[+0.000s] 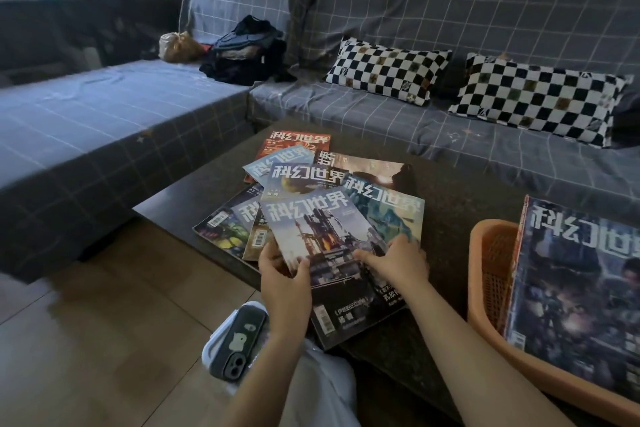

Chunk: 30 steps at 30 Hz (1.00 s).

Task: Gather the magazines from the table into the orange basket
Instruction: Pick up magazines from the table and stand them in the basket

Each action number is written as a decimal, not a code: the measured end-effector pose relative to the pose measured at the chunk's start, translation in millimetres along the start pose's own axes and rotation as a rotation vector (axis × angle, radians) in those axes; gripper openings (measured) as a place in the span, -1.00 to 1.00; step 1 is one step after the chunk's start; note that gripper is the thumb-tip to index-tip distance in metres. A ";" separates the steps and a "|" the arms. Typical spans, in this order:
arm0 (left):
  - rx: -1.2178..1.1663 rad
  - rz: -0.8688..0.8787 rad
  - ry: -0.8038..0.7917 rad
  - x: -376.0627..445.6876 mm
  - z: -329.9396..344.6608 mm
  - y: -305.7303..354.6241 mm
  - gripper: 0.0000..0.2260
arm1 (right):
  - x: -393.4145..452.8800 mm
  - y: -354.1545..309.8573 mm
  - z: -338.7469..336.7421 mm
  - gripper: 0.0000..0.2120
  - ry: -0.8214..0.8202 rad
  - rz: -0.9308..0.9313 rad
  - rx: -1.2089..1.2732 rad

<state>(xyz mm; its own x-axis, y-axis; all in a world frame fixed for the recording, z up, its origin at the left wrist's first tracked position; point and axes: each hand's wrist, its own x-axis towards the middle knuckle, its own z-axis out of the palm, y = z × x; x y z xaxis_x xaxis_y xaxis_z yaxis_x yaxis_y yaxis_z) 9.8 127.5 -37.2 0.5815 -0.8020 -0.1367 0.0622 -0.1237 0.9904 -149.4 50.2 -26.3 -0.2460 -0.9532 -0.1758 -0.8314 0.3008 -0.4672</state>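
While both our forearms reach forward from the near edge, our left hand (282,276) curls around the near left edge of the top magazine (322,246), thumb on the cover and fingers tucked beneath, gripping it. Our right hand (398,262) lies palm down with fingers spread loosely; its thumb rests on the same cover's right side, and the fingers reach onto the teal magazine (388,215) just beside it. Whether that hand truly grips anything, we cannot tell.

This top magazine sits between our hands, tilted, its near end overhanging the dark table (457,204). Beyond and to the left of it the other magazines (294,170) fan out in an overlapping pile toward the far side. To the right, near us, the orange basket (491,263) stands on the table, well apart from the pile, with one magazine in the basket (575,291) leaning upright. A phone (240,343) rests on our lap at near left.
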 end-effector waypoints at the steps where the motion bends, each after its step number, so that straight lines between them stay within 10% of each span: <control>1: 0.021 -0.013 -0.022 -0.3 -2.2 0.4 -0.62 | -4.0 1.2 0.5 -0.03 0.005 0.012 0.012; 15: -0.001 0.121 -0.329 -27.8 -35.9 35.5 -0.65 | -69.5 19.1 -13.5 -0.35 0.032 -0.040 0.738; 30: -0.082 0.192 -0.548 -64.7 8.9 97.5 -0.69 | -106.1 63.5 -127.4 -0.61 0.231 -0.124 0.774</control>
<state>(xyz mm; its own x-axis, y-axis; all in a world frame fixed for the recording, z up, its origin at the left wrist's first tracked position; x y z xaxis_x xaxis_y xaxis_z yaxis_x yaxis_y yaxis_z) -29.0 162.1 68.0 0.0852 -0.9935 0.0760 0.0724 0.0823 0.9940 -239.6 166.4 73.1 -0.3413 -0.9381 0.0599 -0.3003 0.0484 -0.9526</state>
